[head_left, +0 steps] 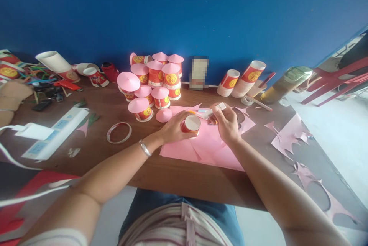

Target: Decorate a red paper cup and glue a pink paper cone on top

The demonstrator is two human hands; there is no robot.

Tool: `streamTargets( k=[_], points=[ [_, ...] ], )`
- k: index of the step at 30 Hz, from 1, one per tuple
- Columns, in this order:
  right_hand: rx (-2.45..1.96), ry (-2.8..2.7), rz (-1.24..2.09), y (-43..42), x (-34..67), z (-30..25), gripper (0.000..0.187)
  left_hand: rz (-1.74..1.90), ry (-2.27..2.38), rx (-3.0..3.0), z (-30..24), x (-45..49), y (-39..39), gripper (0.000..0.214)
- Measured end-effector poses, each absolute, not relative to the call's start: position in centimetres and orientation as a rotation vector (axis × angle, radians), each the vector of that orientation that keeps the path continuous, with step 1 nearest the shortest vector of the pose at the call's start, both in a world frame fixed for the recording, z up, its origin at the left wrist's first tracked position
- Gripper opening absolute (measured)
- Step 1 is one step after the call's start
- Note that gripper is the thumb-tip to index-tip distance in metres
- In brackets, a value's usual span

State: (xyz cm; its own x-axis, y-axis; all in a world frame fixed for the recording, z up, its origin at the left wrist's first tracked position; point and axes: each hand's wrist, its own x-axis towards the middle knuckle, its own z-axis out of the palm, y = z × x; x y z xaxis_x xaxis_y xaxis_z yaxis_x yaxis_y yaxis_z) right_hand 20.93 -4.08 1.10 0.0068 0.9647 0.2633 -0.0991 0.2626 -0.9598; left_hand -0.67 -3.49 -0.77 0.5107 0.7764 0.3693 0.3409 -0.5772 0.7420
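My left hand [174,129] is closed around a red paper cup [192,123], its pale round base facing up. My right hand [227,121] grips a small white tube [211,112], its end pointing toward the cup; a bit of orange shows near that end. The fingers partly hide the tube. Under both hands lie pink paper sheets [184,150]. To the left of the cup, a pink paper cone [164,115] rests on the table. Beyond it stands a group of red cups with pink cone tops [143,113].
Stacked paper cups [253,75] and a bottle [287,81] stand at the back right. Pink paper scraps [293,135] lie on the right. A roll of tape [119,132] and a white power strip [54,136] are on the left. A blue wall [172,12] closes off the back.
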Motion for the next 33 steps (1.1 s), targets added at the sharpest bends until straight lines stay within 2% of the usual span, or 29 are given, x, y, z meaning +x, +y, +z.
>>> streamTargets(
  k=[5,33],
  points=[
    [-1.018,-1.363,0.953,-4.6,20.6,1.1,0.049,0.927,0.976,2.184,-1.3,-1.0,-3.2,0.057],
    [-1.170,-1.500,0.779,-5.5,19.7,1.2,0.028,0.940,0.952,2.164,-1.5,-0.9,-3.0,0.058]
  ],
)
